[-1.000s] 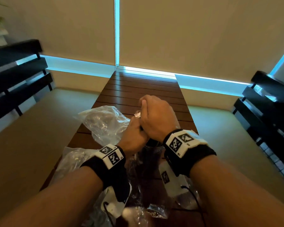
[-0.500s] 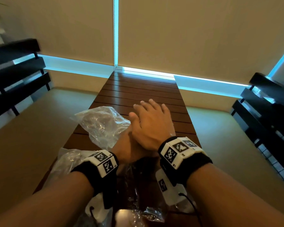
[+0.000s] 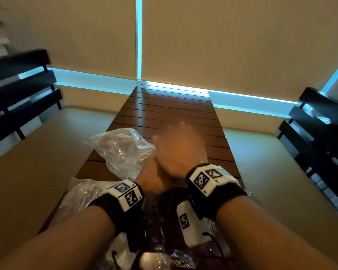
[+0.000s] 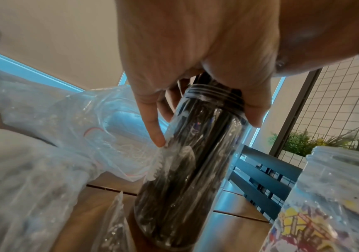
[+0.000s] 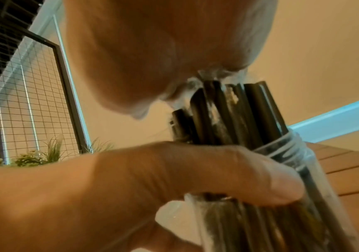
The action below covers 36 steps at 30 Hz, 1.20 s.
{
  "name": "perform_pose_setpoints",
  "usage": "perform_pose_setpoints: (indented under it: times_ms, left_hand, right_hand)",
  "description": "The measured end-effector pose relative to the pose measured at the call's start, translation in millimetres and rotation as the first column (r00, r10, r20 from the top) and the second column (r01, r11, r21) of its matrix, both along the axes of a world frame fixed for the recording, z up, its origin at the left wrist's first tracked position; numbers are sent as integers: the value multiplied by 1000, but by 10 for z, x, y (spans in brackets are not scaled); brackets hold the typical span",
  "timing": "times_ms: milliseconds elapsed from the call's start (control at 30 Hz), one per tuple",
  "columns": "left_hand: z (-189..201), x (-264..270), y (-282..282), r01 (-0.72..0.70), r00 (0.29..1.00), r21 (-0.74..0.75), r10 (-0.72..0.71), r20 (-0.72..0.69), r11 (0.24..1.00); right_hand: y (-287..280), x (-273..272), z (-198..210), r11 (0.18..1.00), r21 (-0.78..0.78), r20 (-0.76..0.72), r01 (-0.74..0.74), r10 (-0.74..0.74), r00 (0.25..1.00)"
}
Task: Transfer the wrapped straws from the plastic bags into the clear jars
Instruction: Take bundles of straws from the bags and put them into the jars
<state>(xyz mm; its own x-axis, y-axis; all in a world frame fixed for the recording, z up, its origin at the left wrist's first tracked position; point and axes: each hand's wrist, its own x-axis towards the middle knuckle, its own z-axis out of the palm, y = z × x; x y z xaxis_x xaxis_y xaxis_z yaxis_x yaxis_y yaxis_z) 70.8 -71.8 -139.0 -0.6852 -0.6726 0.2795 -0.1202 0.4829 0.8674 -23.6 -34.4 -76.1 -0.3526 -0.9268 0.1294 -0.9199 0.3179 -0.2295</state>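
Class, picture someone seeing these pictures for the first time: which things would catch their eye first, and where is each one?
First, the clear jar standing on the wooden table, packed with dark wrapped straws that stick out above its threaded rim. The left hand grips the jar near the top while the right hand lies flat over the straw tips. Crumpled plastic bags lie to the left.

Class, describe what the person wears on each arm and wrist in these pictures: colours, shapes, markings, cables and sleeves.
Both forearms are bare, with no sleeves in view. The left hand and right hand wear no gloves. Each wrist carries a wide black fabric wristband topped by a white boxy block printed with black-and-white square code markers. Beneath the wrists hang white rectangular camera units, with thin black cables.
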Motion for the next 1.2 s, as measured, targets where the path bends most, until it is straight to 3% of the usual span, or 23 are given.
perform_pose_setpoints:
  times_ms: [67,167,233,433,533,633,733,867,1033,1200]
  left_hand:
    - [-43,-74,-83,-23,1000,-2,23,18,1000]
    - [-183,-161,-211,-46,996,-25,48,76,999]
    - [-224,-177,-245,-60,991,-34,63,117,998]
    - [-168,-178,-251,-51,979,-65,62,193,997]
    - [-106,-175,-137,-52,993,-15,54,105,999]
    - [-98,-190,-96,-103,991,108,93,97,989]
    - [-106,-223,-82,-57,994,-14,58,97,998]
    - [-108,-234,-117,-138,980,42,130,151,990]
    - [-24,-165,-108,-118,935,44,96,342,992]
    - [17,55,-199,-65,840,-59,86,535,996]
  right_hand:
    - [19,-82,22,993,-88,12,85,-84,996]
    - [51,-141,-46,995,-27,171,91,-85,982]
    - [48,-129,-92,997,-26,204,68,-61,977]
    - [7,-81,-73,997,10,106,83,-83,991]
    - [-60,-102,22,986,113,108,122,-134,985]
    - [-42,-90,-52,991,-3,24,132,-132,991]
    - [1,-106,-173,989,-117,-32,85,-89,995]
    - [-55,-96,-202,987,-138,-76,87,-99,992]
    - [-41,-117,-213,989,-125,-69,80,-89,994]
    - [-41,-182,-49,990,111,40,88,-93,995]
